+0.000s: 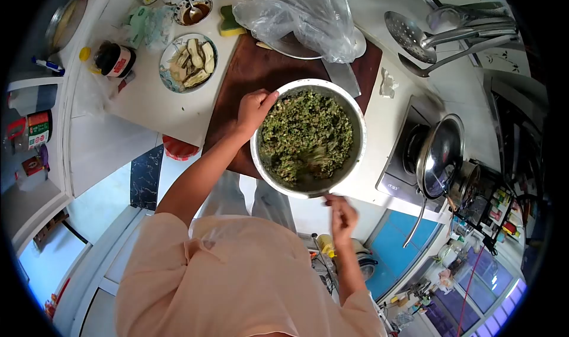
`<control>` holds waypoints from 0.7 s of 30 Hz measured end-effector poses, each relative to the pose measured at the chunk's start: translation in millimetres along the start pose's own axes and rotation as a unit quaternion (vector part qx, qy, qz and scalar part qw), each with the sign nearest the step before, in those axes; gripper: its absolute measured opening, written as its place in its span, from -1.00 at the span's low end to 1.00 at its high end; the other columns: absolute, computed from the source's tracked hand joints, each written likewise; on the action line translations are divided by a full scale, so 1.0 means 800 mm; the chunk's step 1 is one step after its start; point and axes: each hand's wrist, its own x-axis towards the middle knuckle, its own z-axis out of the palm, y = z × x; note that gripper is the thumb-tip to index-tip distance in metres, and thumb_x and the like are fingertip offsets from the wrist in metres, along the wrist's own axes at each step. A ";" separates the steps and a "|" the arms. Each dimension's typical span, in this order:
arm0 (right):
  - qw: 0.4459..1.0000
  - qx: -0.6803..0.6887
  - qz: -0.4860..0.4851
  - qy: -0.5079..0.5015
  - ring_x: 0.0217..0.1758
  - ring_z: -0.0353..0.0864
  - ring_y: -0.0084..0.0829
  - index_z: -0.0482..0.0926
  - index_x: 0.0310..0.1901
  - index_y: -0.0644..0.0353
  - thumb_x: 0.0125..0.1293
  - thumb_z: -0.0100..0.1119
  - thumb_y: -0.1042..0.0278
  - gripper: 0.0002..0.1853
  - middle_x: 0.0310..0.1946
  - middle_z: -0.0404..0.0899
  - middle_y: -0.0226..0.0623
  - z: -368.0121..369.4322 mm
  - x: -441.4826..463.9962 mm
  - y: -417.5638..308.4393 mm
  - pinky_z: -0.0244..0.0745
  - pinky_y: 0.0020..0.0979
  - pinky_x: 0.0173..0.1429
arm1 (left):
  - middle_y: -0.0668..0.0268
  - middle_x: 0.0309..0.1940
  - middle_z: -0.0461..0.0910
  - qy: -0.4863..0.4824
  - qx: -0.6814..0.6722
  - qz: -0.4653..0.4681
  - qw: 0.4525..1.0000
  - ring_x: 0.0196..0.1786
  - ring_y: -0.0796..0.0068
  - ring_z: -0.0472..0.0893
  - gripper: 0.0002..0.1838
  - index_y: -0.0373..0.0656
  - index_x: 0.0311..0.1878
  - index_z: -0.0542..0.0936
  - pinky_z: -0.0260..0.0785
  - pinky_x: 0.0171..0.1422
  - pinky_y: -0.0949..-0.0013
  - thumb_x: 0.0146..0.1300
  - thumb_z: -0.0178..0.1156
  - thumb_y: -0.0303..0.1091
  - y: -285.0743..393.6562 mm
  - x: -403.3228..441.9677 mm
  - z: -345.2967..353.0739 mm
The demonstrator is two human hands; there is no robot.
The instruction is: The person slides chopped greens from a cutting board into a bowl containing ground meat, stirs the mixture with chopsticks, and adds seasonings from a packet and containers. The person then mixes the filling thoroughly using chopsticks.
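A large metal bowl (363, 137) full of chopped green filling (305, 130) stands at the front of the brown cutting board (231, 79). Gripping its upper left rim is my left hand (255, 110), thumb over the edge. My right hand (342, 218) is at the bowl's near right edge, fingers curled round a thin utensil, mostly hidden and blurred, that reaches over the rim into the filling. Behind the bowl a cleaver blade (342, 76) lies on the board, partly covered by a clear plastic bag (296, 17).
A plate of sliced eggplant (195, 61), a sauce bowl with a spoon (198, 11) and a sponge (230, 22) are at the upper left. To the right are a stove (403, 165), a wok (444, 153) and hanging ladles (415, 38). A dark jar (115, 60) stands far left.
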 end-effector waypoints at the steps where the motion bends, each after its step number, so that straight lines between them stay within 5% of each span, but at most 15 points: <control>1: 0.999 0.027 -0.006 -0.035 -0.29 0.67 -0.38 0.63 -0.23 0.36 0.28 0.12 0.65 -0.90 -0.31 0.68 -0.13 0.026 0.007 -0.010 0.54 -0.44 -0.16 | 0.10 -0.57 0.49 0.002 0.000 -0.001 1.000 -0.56 0.18 0.48 -0.61 -0.38 -0.50 0.55 0.27 -0.42 0.23 0.30 0.19 -0.20 -0.001 0.000 0.001; 3: 0.990 -0.023 -0.125 -0.064 -0.28 0.67 -0.41 0.64 -0.26 0.35 0.30 0.13 0.60 -0.90 -0.26 0.70 -0.19 0.054 0.072 -0.032 0.53 -0.47 -0.18 | 0.10 -0.57 0.50 -0.004 0.005 0.001 1.000 -0.55 0.16 0.50 -0.61 -0.38 -0.49 0.56 0.29 -0.40 0.22 0.30 0.18 -0.20 0.004 -0.002 0.001; 7: 0.998 0.052 -0.010 -0.013 -0.24 0.64 -0.45 0.66 -0.19 0.36 0.35 0.10 0.52 -0.85 -0.23 0.68 -0.21 -0.019 0.173 -0.001 0.55 -0.47 -0.16 | 0.11 -0.54 0.53 -0.020 0.019 0.009 1.000 -0.53 0.17 0.53 -0.62 -0.38 -0.48 0.58 0.32 -0.39 0.25 0.30 0.19 -0.20 0.003 0.001 -0.003; 11: 0.996 -0.072 0.044 0.028 -0.32 0.64 -0.45 0.65 -0.20 0.41 0.39 0.08 0.50 -0.82 -0.36 0.66 -0.18 -0.106 0.066 0.022 0.54 -0.47 -0.17 | 0.14 -0.54 0.56 0.006 0.009 0.007 1.000 -0.53 0.21 0.54 -0.61 -0.37 -0.50 0.58 0.32 -0.39 0.26 0.29 0.20 -0.21 0.006 -0.002 0.000; 14: 0.994 0.041 0.106 -0.005 -0.27 0.64 -0.49 0.65 -0.22 0.38 0.36 0.10 0.54 -0.87 -0.31 0.67 -0.16 -0.049 0.014 -0.001 0.55 -0.50 -0.13 | 0.14 -0.55 0.55 0.020 -0.017 0.007 1.000 -0.54 0.23 0.54 -0.62 -0.38 -0.52 0.58 0.32 -0.40 0.27 0.28 0.21 -0.22 0.005 -0.003 0.002; 18: 0.993 0.092 0.038 -0.069 -0.31 0.62 -0.51 0.64 -0.20 0.38 0.36 0.11 0.53 -0.87 -0.27 0.68 -0.22 0.037 0.107 -0.010 0.52 -0.53 -0.19 | 0.11 -0.58 0.51 -0.001 0.011 -0.015 1.000 -0.57 0.21 0.50 -0.62 -0.38 -0.51 0.57 0.29 -0.41 0.26 0.29 0.21 -0.22 0.004 -0.002 0.000; 21: 0.993 0.096 0.040 0.051 -0.25 0.66 -0.45 0.62 -0.14 0.41 0.40 0.02 0.54 -0.82 -0.26 0.68 -0.18 -0.004 0.138 0.001 0.58 -0.49 -0.11 | 0.11 -0.57 0.49 -0.010 0.014 0.007 1.000 -0.57 0.20 0.47 -0.61 -0.39 -0.50 0.56 0.28 -0.41 0.25 0.30 0.20 -0.21 0.003 0.001 -0.001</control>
